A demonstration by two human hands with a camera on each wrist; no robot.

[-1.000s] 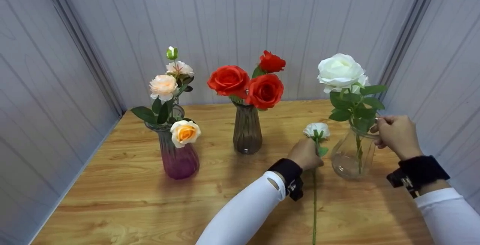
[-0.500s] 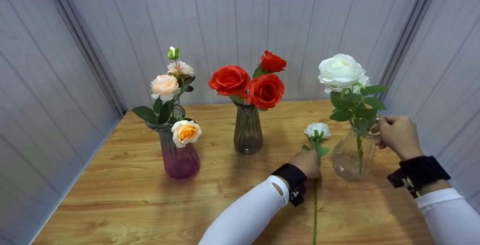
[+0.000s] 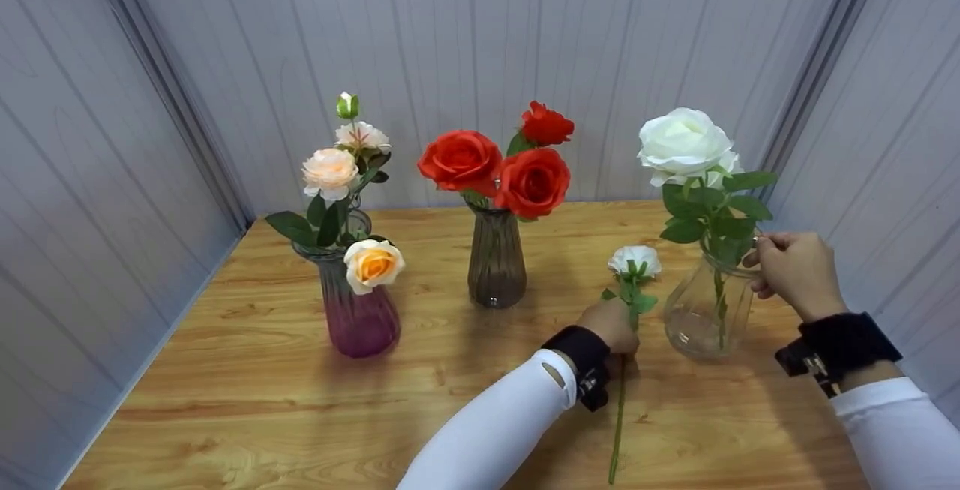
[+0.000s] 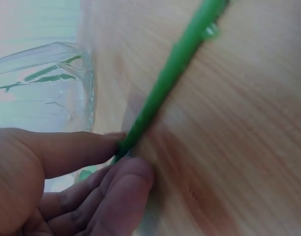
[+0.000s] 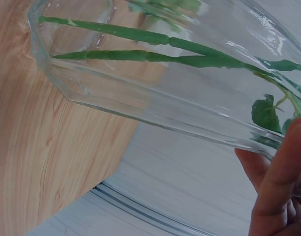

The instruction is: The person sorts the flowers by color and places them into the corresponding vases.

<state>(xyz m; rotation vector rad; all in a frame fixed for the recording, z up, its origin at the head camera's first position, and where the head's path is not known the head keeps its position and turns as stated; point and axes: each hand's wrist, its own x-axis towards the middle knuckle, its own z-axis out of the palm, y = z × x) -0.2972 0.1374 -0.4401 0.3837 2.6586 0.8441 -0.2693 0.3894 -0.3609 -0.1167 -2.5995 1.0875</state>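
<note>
With thumb and fingertips, my left hand (image 3: 611,326) pinches the green stem (image 4: 163,88) of a white flower. The flower's white bloom (image 3: 634,262) points away from me, and its stem runs toward the front of the table. At the right, my right hand (image 3: 796,271) grips the rim of a clear glass vase (image 3: 694,317). White roses (image 3: 685,143) with green leaves stand in that vase. Two stems (image 5: 140,48) show through its glass in the right wrist view. The vase is upright on the table, just right of the flower in my left hand.
A grey glass vase (image 3: 496,265) with several red roses (image 3: 459,162) stands at the middle back. To the left is a purple-tinted vase (image 3: 361,325) holding peach and cream flowers (image 3: 373,266). Panelled walls (image 3: 480,40) enclose the wooden table (image 3: 262,400).
My left hand has slid down the white flower's stem toward me and now pinches it lower. The stem's lower end has swung left and lifted slightly. My right hand stays at the vase rim.
</note>
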